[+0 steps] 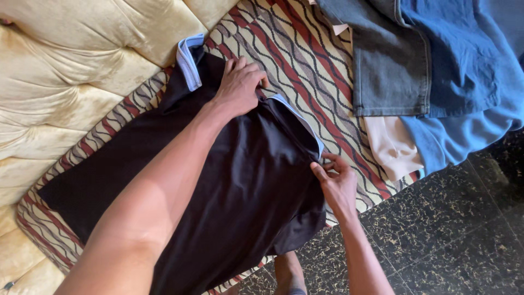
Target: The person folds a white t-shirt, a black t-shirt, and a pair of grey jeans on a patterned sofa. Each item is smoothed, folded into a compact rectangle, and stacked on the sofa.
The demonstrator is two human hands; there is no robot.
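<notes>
Head view: a black garment with a pale blue collar band is seen spread across a striped cover patterned in red, cream and dark wavy lines, which is laid over a cream tufted mattress. The left hand is laid flat on the far part of the garment, just right of the collar band, its fingers bent and pressed down onto the black cloth with the tips curled over a fold; no closed grasp can be made out. The right hand is held at the garment's right edge, near side, where the fingers and thumb are pinched together on the black cloth just below the pale blue trim. The garment thus lies under the left hand and to the left of the right hand, stretched between the two. At the far right, grey jeans are laid on the cover, overlapped by a blue garment, and a cream cloth shows beneath them. Dark speckled floor is seen at the near right, and a bare foot is visible at the near edge.
</notes>
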